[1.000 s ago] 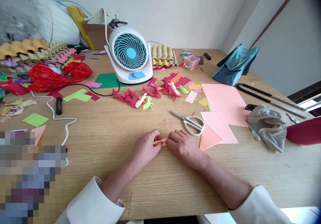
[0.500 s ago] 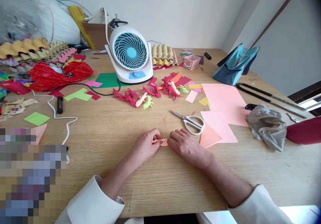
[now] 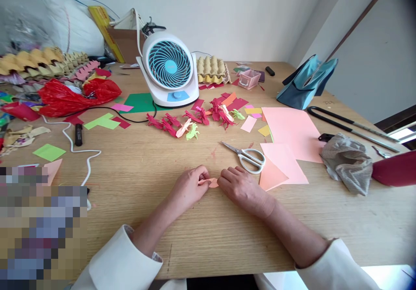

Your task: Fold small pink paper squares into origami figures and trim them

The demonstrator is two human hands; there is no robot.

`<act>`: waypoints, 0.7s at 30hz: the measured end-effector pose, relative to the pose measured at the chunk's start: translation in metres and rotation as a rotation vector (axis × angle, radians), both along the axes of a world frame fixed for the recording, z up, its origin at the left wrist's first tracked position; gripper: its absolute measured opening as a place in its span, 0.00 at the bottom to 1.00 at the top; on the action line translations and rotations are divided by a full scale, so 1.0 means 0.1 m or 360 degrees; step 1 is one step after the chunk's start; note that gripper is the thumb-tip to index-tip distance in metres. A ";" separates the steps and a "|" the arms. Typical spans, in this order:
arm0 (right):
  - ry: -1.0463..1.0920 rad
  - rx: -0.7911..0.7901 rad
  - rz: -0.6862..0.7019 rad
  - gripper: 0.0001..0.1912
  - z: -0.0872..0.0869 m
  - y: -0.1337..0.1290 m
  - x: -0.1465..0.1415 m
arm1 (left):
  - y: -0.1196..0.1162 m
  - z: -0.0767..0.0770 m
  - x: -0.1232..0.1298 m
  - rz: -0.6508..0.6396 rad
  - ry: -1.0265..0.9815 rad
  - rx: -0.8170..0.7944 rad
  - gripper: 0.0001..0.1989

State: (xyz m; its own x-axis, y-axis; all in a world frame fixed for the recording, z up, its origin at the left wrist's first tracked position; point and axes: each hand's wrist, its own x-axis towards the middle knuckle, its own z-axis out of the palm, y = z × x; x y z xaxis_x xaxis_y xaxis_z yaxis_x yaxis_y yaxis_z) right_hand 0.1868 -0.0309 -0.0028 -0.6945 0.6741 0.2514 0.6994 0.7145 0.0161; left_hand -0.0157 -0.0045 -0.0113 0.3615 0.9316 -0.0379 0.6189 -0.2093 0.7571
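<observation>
A small folded piece of orange paper (image 3: 213,183) lies between my two hands, low over the wooden table. My left hand (image 3: 191,184) pinches its left end between thumb and fingers. At the right end, my right hand (image 3: 238,186) is closed on the paper with curled fingers that partly hide it. White-handled scissors (image 3: 249,158) rest just beyond my right hand. Folded paper figures in red, pale pink and green (image 3: 169,125) form a loose row farther back. Pink sheets (image 3: 289,132) and an orange sheet (image 3: 272,175) lie to the right.
A white and blue fan (image 3: 170,69) stands at the back. Left are a red plastic bag (image 3: 65,99), a marker (image 3: 78,135) and a white cord. A teal bag (image 3: 303,84) and grey cloth (image 3: 346,162) are on the right.
</observation>
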 end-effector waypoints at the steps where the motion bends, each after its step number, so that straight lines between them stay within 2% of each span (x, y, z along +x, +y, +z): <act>1: -0.0002 -0.0002 -0.0011 0.10 -0.01 0.00 -0.01 | 0.00 0.00 0.00 -0.0001 0.0007 0.0002 0.03; 11: -0.0010 -0.0083 -0.0078 0.09 0.04 -0.01 -0.01 | -0.01 0.03 0.02 -0.0041 0.0018 0.0014 0.04; 21: 0.0130 -0.0064 -0.0101 0.09 0.01 -0.02 -0.08 | 0.02 0.04 0.04 0.0042 -0.0103 -0.0061 0.04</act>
State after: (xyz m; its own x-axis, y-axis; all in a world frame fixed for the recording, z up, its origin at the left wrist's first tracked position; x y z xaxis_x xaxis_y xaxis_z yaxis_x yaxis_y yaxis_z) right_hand 0.1789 -0.0327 -0.0018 -0.6283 0.7268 0.2776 0.7411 0.6676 -0.0705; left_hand -0.0122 -0.0022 -0.0074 0.3395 0.9392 -0.0508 0.5731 -0.1637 0.8029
